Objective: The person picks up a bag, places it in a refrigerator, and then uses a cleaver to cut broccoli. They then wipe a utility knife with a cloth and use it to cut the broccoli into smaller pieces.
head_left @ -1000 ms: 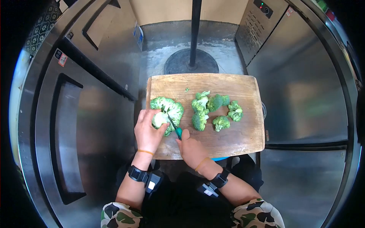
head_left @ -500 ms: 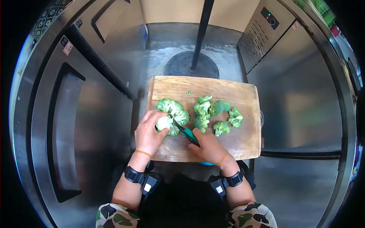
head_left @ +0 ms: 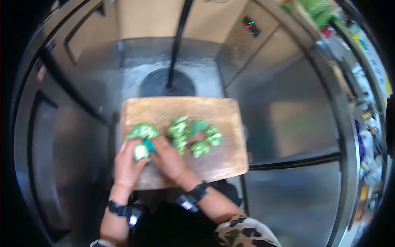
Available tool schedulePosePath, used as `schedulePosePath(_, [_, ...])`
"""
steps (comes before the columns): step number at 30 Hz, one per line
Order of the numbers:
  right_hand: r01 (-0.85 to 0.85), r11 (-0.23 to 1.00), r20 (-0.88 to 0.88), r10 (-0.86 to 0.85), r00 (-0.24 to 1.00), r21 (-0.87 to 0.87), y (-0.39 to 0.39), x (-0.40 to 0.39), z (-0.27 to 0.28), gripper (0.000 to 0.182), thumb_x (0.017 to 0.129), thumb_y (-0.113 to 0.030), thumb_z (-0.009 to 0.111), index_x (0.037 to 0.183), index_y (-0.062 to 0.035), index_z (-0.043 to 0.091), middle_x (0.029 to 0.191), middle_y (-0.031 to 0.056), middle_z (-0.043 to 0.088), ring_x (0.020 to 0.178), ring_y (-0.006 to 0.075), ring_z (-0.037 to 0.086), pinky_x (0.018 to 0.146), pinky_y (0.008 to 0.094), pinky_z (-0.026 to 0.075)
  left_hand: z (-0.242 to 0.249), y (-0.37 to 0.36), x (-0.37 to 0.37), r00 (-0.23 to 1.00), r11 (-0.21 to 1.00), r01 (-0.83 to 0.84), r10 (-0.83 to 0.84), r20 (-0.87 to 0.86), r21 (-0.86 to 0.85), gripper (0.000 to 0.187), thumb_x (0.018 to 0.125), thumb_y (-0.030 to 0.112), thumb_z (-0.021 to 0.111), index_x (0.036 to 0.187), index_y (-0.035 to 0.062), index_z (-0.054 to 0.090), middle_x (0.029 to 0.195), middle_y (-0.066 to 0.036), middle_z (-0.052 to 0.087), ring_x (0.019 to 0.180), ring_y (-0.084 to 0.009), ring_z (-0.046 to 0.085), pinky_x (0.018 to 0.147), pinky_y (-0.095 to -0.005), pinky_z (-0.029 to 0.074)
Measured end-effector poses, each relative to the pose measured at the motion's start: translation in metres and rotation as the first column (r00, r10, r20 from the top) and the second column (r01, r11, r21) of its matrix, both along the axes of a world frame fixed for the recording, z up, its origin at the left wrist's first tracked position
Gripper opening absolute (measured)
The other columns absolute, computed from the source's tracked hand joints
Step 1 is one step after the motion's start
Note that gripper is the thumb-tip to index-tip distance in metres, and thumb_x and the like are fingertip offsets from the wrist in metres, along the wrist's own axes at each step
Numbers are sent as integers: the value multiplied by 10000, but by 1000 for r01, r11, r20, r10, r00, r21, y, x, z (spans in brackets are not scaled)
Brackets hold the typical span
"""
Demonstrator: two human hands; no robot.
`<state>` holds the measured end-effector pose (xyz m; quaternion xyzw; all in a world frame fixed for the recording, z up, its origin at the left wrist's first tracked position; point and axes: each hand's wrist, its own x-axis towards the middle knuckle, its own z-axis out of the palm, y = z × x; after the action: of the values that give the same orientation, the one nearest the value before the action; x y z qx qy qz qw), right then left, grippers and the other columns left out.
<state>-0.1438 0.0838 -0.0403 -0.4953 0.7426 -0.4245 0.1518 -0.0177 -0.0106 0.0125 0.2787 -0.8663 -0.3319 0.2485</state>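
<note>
1. On the 9-to-10-o'clock side of the cutting board [head_left: 222,173] (clock face centred on the board, 12 at its far edge) lies the broccoli head [head_left: 144,130], its pale stem turned toward the wearer.
2. The left hand [head_left: 128,162], at 8 o'clock, is partly closed, its fingers and thumb spread around the stem.
3. The right hand [head_left: 168,158], toward 7 o'clock, is closed around a green-handled tool [head_left: 149,146]; its blade is not discernible, and blur obscures the exact grip.
4. Step in hand, as judged from the pose: parting florets from the stem. A further cut calls for a steady left hold, with the edge kept clear of the left fingertips.
5. A cluster of cut florets [head_left: 178,131] extends from near the centre toward 3 o'clock; a small green scrap [head_left: 163,115] lies at 11 o'clock.
6. Beyond the board, between 11 and 12 o'clock, a black pole [head_left: 177,53] rises from a round base [head_left: 166,84] on the floor.
7. Steel cabinets flank the board, the left cabinet [head_left: 78,144] at 9 o'clock and the right cabinet [head_left: 288,115] at 3. The right hand hides part of the work, and the nearest florets lie just beside it, limiting its room toward 3 o'clock.
</note>
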Motion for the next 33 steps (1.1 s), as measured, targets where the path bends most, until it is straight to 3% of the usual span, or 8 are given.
schedulePosePath(4, [-14, 996, -53, 18, 998, 83, 0, -2, -1, 346, 842, -162, 635, 1141, -32, 518, 1110, 197, 577, 898, 415, 616, 728, 482, 531, -6, -2, 3, 996, 994, 28, -19, -82, 110, 461, 597, -43, 774, 1007, 17, 573, 1037, -169, 597, 982, -387, 581, 856, -407, 483])
schedulePosePath(8, [30, 990, -120, -13, 993, 140, 0, 2, 1, 331, 846, -184, 642, 1116, -39, 517, 1051, 185, 598, 842, 410, 624, 677, 482, 528, -6, 5, 1, 993, 995, 16, -4, -120, 102, 477, 564, -86, 767, 983, 12, 561, 1035, -168, 592, 983, -383, 576, 862, -410, 472])
schedulePosePath(17, [120, 989, -154, -106, 982, 87, 5, 11, -4, 290, 845, -162, 636, 1080, -40, 517, 1009, 170, 599, 821, 411, 621, 660, 473, 524, -20, 14, -1, 987, 995, -76, 85, -137, 66, 515, 560, -80, 779, 1007, 21, 542, 1065, -174, 569, 1009, -385, 556, 877, -417, 461])
schedulePosePath(24, [136, 990, -151, -130, 980, 28, 3, 11, -5, 269, 824, -142, 649, 1040, -22, 542, 984, 193, 596, 830, 422, 615, 673, 485, 519, -23, 11, -3, 983, 995, -90, 95, -160, 33, 496, 608, -51, 771, 1038, 31, 538, 1060, -186, 568, 1023, -407, 549, 885, -442, 457])
schedulePosePath(27, [51, 998, -198, -56, 979, -33, 5, 7, -5, 262, 831, -183, 648, 1017, -28, 549, 989, 227, 618, 781, 431, 623, 657, 505, 513, -20, 4, 2, 991, 995, -39, 50, -127, 93, 444, 687, -69, 682, 1092, 25, 525, 1087, -191, 571, 1066, -415, 539, 920, -426, 449])
schedulePosePath(32, [6, 999, -100, -10, 995, -40, 10, 6, 20, 246, 806, -170, 693, 977, -42, 572, 892, 204, 619, 761, 417, 611, 638, 462, 510, -3, -4, 7, 993, 981, 66, -45, -112, 184, 482, 687, -98, 674, 1123, 38, 519, 1117, -174, 568, 1117, -379, 535, 968, -395, 425])
schedulePosePath(33, [10, 1000, -21, -11, 1000, -28, 12, 5, 25, 253, 812, -168, 701, 991, -38, 579, 869, 184, 621, 741, 373, 615, 630, 434, 503, -3, -5, 8, 994, 983, 52, -34, -101, 178, 481, 692, -97, 673, 1127, 37, 516, 1125, -173, 565, 1120, -381, 533, 970, -394, 424])
